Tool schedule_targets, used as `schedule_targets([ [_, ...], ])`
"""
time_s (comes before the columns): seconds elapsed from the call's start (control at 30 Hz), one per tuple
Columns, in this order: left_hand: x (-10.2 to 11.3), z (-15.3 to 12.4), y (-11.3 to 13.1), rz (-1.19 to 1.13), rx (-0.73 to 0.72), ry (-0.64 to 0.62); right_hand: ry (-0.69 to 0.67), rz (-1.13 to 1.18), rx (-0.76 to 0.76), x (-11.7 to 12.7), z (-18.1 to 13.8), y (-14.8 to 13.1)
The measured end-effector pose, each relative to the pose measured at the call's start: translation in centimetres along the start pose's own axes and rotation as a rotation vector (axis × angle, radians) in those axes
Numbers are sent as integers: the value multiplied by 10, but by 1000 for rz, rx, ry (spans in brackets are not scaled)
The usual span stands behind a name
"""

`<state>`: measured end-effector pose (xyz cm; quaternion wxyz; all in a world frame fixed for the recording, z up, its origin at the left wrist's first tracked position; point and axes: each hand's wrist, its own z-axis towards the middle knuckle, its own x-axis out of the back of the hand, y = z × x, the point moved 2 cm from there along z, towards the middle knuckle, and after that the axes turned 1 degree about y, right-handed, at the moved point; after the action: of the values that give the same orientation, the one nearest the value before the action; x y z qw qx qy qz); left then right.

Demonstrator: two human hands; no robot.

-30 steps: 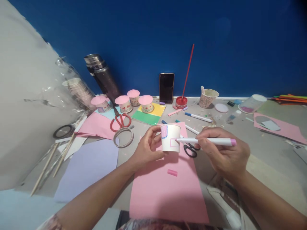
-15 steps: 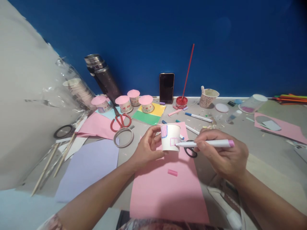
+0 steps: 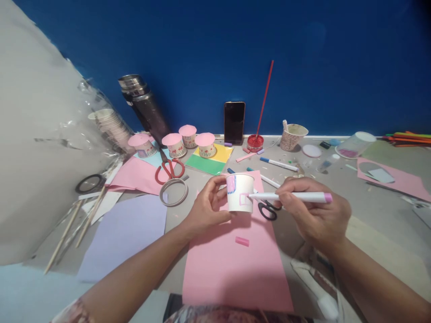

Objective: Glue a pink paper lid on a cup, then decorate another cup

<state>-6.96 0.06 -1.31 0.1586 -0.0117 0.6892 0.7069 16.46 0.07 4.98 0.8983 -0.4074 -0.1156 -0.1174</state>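
My left hand [image 3: 205, 208] is closed around a small white paper cup [image 3: 239, 193], held above a pink paper sheet [image 3: 232, 260]. The cup bears a blue-and-pink patch and a pink rectangle outline on its side. My right hand [image 3: 314, 215] grips a white marker with a pink end [image 3: 289, 196], lying nearly level, and the tip touches the pink rectangle on the cup. A pink marker cap [image 3: 241, 241] lies on the pink sheet below the cup. Small black scissors [image 3: 267, 210] rest just under the marker.
Several pink-topped cups [image 3: 188, 141] stand at the back with red scissors [image 3: 169, 169], a tape ring [image 3: 173, 192], a dark flask [image 3: 144, 107], a phone [image 3: 234, 122] and a red paint pot [image 3: 254, 142]. Loose markers, coloured papers and wooden sticks [image 3: 72, 224] lie around. A lilac sheet [image 3: 124, 233] lies left.
The marker tip rose slightly on the cup's pink rectangle, after dipping lower half a second ago. The left hand and cup stayed nearly still.
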Motion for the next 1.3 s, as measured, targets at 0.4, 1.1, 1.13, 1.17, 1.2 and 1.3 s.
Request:
schedule_targets([
  [0.4, -1, 0, 0, 0, -9, 4, -47, -24, -25, 1, 1, -3],
  [1.1, -3, -2, 4, 70, -23, 2, -68, 24, -16, -2, 0, -3],
  [1.13, -3, -2, 4, 70, -21, 2, -70, 26, -16, -2, 0, -3],
  [1.17, -3, -2, 3, 70, -22, 1, -70, 26, -17, -3, 0, -4],
  [1.2, -4, -2, 3, 69, -24, 1, -73, 25, -17, -4, 0, -4],
  [1.3, -4, -2, 2, 69, -31, 4, -73, 21, -18, -4, 1, -4],
])
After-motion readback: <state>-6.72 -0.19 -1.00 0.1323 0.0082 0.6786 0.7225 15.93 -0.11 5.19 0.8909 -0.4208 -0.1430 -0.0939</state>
